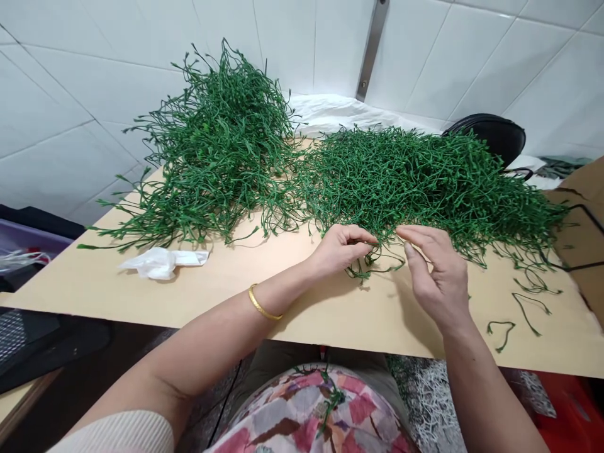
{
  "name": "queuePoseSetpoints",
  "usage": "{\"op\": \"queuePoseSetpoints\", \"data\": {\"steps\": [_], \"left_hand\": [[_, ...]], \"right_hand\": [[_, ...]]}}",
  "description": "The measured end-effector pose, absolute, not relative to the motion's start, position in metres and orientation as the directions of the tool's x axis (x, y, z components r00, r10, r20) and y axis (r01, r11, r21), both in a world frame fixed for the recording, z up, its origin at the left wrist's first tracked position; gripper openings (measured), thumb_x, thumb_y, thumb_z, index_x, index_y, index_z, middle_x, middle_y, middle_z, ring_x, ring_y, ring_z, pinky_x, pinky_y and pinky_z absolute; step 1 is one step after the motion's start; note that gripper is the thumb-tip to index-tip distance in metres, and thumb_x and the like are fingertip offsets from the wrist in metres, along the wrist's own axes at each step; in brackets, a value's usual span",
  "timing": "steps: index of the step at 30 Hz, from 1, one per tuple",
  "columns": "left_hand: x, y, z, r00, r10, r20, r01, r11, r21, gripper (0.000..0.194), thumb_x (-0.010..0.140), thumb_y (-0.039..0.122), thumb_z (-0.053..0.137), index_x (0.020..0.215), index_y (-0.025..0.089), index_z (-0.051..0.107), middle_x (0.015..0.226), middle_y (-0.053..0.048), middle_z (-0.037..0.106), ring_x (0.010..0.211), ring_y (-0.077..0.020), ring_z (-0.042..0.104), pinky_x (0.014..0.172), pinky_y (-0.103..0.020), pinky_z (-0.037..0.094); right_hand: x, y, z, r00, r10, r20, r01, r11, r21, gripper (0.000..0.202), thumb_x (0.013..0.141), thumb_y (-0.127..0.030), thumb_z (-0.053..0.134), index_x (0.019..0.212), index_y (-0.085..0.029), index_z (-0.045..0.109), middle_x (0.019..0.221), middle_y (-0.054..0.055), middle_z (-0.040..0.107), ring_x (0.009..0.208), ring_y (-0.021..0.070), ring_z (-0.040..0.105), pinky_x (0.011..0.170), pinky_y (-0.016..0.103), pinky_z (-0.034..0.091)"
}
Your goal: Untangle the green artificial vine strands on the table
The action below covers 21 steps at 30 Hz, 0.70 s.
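Thin green artificial plant stems with small leafy tips lie in a large heap (401,170) across the tabletop (226,296). My left hand (344,248), with a gold bangle at the wrist, pinches a few green stems (363,272) at the heap's near edge. They hang and curl just below its fingertips. Facing it from the right is my right hand (438,267). Its fingers stretch toward the left hand, with a gap between thumb and forefinger and nothing visibly gripped. A curved stem passes close to its thumb.
A taller pile of stems (226,132) stands at the back left. Crumpled white tissue (163,262) lies before it. Several loose stems (503,333) are scattered at the right. A black case (493,135) and cardboard box (582,220) stand behind; tiled wall (283,38) closes the back.
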<state>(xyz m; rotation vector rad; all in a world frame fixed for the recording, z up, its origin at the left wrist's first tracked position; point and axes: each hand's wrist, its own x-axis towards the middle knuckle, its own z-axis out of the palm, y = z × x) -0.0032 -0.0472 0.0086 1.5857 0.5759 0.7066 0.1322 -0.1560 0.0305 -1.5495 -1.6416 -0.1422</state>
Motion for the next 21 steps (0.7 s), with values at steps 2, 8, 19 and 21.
{"op": "queuePoseSetpoints", "data": {"steps": [2, 8, 19, 21], "left_hand": [[-0.003, -0.047, 0.008, 0.709, 0.693, 0.131, -0.048, -0.138, 0.989, 0.011, 0.066, 0.017, 0.062, 0.072, 0.013, 0.069, 0.069, -0.002, 0.061, 0.063, -0.0090, 0.052, 0.061, -0.023, 0.042], [-0.003, -0.046, 0.002, 0.719, 0.659, 0.222, 0.027, -0.345, 0.938, 0.014, 0.071, 0.015, 0.055, 0.069, 0.014, 0.069, 0.062, -0.001, 0.054, 0.064, -0.0095, 0.047, 0.064, -0.024, 0.038], [-0.002, -0.043, 0.001, 0.738, 0.632, 0.237, 0.045, -0.396, 0.917, 0.015, 0.071, 0.015, 0.054, 0.060, 0.015, 0.063, 0.056, 0.002, 0.045, 0.061, -0.0091, 0.042, 0.062, -0.024, 0.035], [-0.002, -0.042, -0.001, 0.773, 0.590, 0.232, 0.014, -0.382, 0.924, 0.013, 0.071, 0.015, 0.055, 0.061, 0.016, 0.064, 0.057, 0.002, 0.048, 0.061, -0.0090, 0.043, 0.062, -0.024, 0.035]], "right_hand": [[0.134, -0.148, 0.028, 0.112, 0.810, 0.576, 0.818, 0.254, -0.516, 0.026, 0.084, -0.020, 0.045, 0.103, -0.022, 0.063, 0.103, 0.007, 0.063, 0.101, 0.0209, 0.055, 0.090, 0.041, 0.041], [0.139, -0.132, 0.016, 0.106, 0.966, 0.237, 0.607, 0.126, -0.785, 0.028, 0.083, -0.034, 0.050, 0.103, -0.021, 0.064, 0.101, 0.006, 0.066, 0.091, 0.0187, 0.060, 0.079, 0.033, 0.045], [0.144, -0.114, 0.018, -0.082, 0.958, 0.277, 0.668, 0.258, -0.697, 0.026, 0.085, -0.031, 0.045, 0.074, -0.020, 0.066, 0.071, 0.001, 0.062, 0.067, 0.0134, 0.054, 0.062, 0.025, 0.039], [0.153, -0.112, 0.021, -0.160, 0.966, 0.203, 0.655, 0.258, -0.710, 0.027, 0.084, -0.034, 0.046, 0.068, -0.020, 0.064, 0.064, 0.000, 0.057, 0.061, 0.0119, 0.049, 0.057, 0.024, 0.036]]}}
